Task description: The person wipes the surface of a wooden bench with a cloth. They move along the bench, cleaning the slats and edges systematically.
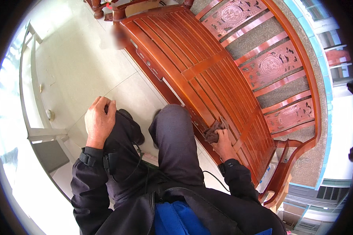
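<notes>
My right hand (224,145) holds a bunched brown cloth (214,131) against the front edge of a reddish-brown wooden bench (206,67) with a slatted seat. A flat, thin piece of the cloth or something like it lies by the fingertips; I cannot tell which. My left hand (100,120) rests with bent fingers over my left knee, in dark trousers. Something dark shows under its fingers, and whether it grips that is unclear. Carved panels (270,65) stand between the slats of the bench's backrest.
Pale floor tiles (76,67) lie in front of the bench. A light-coloured frame (38,132) stands at the left. The bench's curved armrest (297,158) is at the lower right, and a black cable (216,177) hangs beside my right thigh.
</notes>
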Demonstrator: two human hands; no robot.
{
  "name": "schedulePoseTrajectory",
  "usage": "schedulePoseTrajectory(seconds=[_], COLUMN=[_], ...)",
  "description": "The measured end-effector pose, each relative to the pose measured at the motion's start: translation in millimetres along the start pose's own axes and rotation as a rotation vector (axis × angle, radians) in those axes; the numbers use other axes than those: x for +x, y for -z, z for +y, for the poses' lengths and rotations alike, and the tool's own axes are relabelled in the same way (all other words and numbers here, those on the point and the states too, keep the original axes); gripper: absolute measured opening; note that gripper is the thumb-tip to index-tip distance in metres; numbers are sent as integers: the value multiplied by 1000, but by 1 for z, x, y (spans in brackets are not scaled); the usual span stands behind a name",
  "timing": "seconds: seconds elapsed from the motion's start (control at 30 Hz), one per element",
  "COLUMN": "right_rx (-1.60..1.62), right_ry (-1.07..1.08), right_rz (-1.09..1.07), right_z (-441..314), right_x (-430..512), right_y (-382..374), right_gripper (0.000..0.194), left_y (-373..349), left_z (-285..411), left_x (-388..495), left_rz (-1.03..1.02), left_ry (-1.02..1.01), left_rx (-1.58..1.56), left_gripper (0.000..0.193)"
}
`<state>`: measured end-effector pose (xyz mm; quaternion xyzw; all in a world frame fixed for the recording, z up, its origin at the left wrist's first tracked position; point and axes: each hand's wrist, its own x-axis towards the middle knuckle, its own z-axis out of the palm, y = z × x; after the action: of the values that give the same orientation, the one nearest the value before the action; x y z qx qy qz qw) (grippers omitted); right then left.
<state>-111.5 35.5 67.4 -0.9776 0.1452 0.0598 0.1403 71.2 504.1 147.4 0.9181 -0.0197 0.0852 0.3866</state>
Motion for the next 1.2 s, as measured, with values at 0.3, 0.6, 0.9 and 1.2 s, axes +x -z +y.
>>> schedulePoseTrajectory(seconds=[0.3, 0.6, 0.9, 1.2], right_rx=[-22, -357, -770, -936], right_ry=[267, 936, 1067, 907], right_rz=[114, 141, 223, -40], right_z=[-18, -126, -108, -49], right_x=[48, 183, 188, 110], right_y=[-27, -58, -82, -114], right_gripper=[50, 15, 22, 30], left_y=[-9, -6, -7, -9], left_z=[2, -2, -5, -9], left_x=[8, 6, 7, 8], left_rz=[-16, -13, -11, -40], left_ry=[-49, -31, -27, -46], left_rx=[47, 104, 112, 74], left_gripper=[22, 22, 21, 22])
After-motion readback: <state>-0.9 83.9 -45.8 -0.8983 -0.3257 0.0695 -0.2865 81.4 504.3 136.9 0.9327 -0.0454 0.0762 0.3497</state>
